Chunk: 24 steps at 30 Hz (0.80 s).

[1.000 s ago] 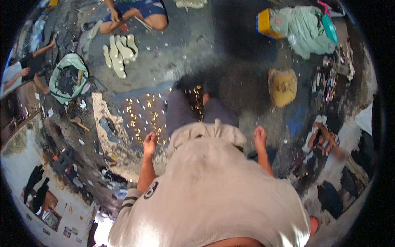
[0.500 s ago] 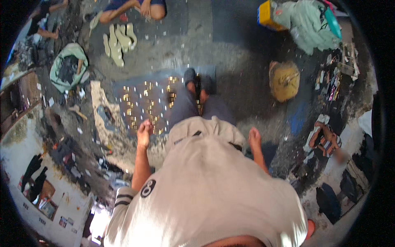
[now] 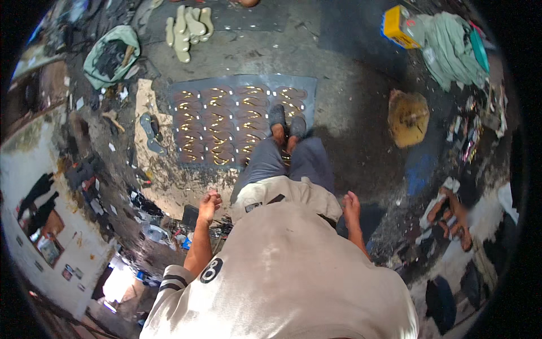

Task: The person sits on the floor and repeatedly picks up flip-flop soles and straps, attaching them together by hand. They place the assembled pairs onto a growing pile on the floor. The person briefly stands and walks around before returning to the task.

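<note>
Grimy grey concrete floor (image 3: 350,101), perhaps a whitewashed wall (image 3: 34,186) at left

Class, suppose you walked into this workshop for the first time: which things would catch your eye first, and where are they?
Most striking is the dark sheet on the floor ahead, covered in rows of brown sandal soles with gold straps; the person's dark shoes stand on its right part. Both hands hang empty at the hips, the left hand loosely curled, the right hand open. A yellow box beside a heap of green cloth glows at the far right.
</note>
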Each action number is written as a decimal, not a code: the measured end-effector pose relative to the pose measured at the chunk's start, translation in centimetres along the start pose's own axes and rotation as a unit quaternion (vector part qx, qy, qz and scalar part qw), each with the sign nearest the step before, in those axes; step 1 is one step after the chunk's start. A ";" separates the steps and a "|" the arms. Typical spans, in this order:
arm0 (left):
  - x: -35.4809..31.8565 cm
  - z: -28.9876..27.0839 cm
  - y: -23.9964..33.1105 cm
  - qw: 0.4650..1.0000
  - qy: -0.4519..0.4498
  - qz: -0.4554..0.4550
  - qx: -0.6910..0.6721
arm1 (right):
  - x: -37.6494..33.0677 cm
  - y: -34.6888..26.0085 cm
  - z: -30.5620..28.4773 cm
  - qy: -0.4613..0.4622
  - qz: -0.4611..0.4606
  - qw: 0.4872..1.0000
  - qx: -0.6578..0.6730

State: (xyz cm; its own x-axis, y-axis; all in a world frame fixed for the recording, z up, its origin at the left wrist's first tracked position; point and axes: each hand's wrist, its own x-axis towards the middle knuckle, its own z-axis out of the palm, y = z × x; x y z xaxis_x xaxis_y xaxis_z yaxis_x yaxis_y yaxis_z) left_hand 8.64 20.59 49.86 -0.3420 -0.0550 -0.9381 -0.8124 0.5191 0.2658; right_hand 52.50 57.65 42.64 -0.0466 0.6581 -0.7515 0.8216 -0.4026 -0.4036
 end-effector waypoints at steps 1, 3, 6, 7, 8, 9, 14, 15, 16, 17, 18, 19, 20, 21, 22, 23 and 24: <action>-0.1 -0.9 -1.4 0.999 0.004 0.042 0.003 | -0.5 -1.1 0.3 -0.026 -0.007 0.999 0.023; 1.7 -1.4 -4.9 0.994 -0.012 0.106 0.015 | -0.5 -3.7 -0.4 -0.058 -0.001 0.997 0.054; -1.8 0.3 -5.9 0.997 -0.037 0.038 0.051 | -5.2 -3.2 -3.3 -0.072 0.054 0.989 0.117; -1.3 -0.5 -7.5 0.995 -0.058 0.016 0.076 | -4.6 -3.0 -3.1 -0.086 0.066 0.983 0.151; -0.2 -1.0 -8.5 0.992 -0.075 -0.005 0.106 | -6.0 -2.7 -1.8 0.006 0.084 0.993 0.088; -0.4 -1.5 -9.7 0.994 -0.054 0.019 0.089 | -6.9 -1.2 -1.9 0.005 0.081 0.995 0.063; -1.0 -2.4 -11.1 0.992 0.049 0.115 -0.009 | -4.4 8.0 -1.7 -0.011 -0.076 0.996 -0.048; -2.2 -3.0 -11.2 0.991 0.053 0.116 -0.029 | -3.2 6.6 -0.8 -0.011 -0.119 0.992 -0.047; -2.0 -4.6 -12.7 0.994 0.013 0.109 0.020 | -2.9 7.2 -0.4 0.032 -0.233 0.971 -0.052; -1.1 -6.5 -14.0 0.983 0.029 0.085 0.158 | -2.5 6.3 0.8 0.013 -0.215 0.976 0.030; -0.3 -6.6 -15.4 0.983 0.047 0.144 0.105 | -0.6 6.4 1.6 0.004 -0.220 0.974 0.045; 0.2 -4.8 -13.9 0.981 0.050 0.130 0.132 | 1.2 7.2 1.5 0.015 -0.214 0.975 0.048; 1.1 -4.3 -14.1 0.993 0.024 0.113 0.030 | 3.1 8.0 1.8 0.018 -0.210 0.976 0.051; 1.2 -2.5 -13.5 0.991 0.053 0.120 0.023 | 4.5 9.1 1.2 0.026 -0.211 0.976 0.052; 0.7 -2.3 -13.4 0.990 0.060 0.130 0.000 | 3.9 7.1 1.6 0.002 -0.192 0.977 0.096; 0.0 -1.3 -12.8 0.991 0.047 0.123 -0.005 | 3.3 5.7 0.9 -0.013 -0.165 0.978 0.129; -0.5 -0.8 -12.1 0.987 0.030 0.155 0.043 | 1.7 4.1 0.0 -0.030 -0.130 0.978 0.160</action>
State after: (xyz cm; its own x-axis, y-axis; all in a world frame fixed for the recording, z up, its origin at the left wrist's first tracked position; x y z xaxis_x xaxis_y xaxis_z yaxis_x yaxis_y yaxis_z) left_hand 18.21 13.67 47.29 -0.5974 0.0681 -0.7991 -0.6219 0.5898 0.5152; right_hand 55.80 57.05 39.71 -0.2710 0.7303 -0.6270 0.5584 -0.4113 -0.7204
